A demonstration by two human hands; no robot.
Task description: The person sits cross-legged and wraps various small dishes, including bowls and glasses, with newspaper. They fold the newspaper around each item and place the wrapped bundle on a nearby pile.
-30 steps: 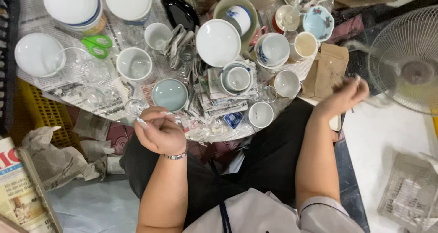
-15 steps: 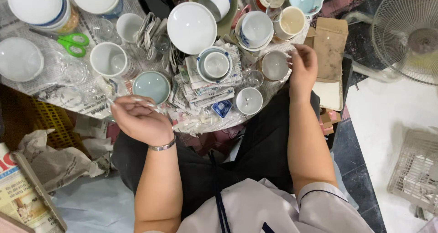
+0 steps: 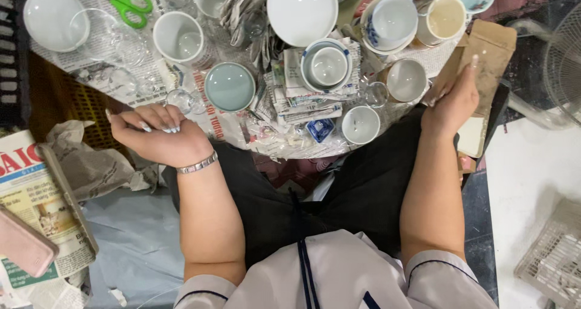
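My left hand hovers at the near edge of a crowded table, palm up, fingers loosely curled, with nothing seen in it. It is nearest a small clear glass and a pale green bowl. My right hand lies flat with fingers stretched on the edge of a brown paper package, beside a white cup. Between the hands stand a small white cup and a cup inside a blue-rimmed bowl on folded newspaper.
Farther back are a white plate, a white mug, green scissors and several more cups. A newspaper with a pink flat object lies at the left, a fan and a wire basket at the right.
My right hand has left the white cup and dropped onto the brown package. My left hand has pulled back a little toward the table's edge. The view has moved closer.
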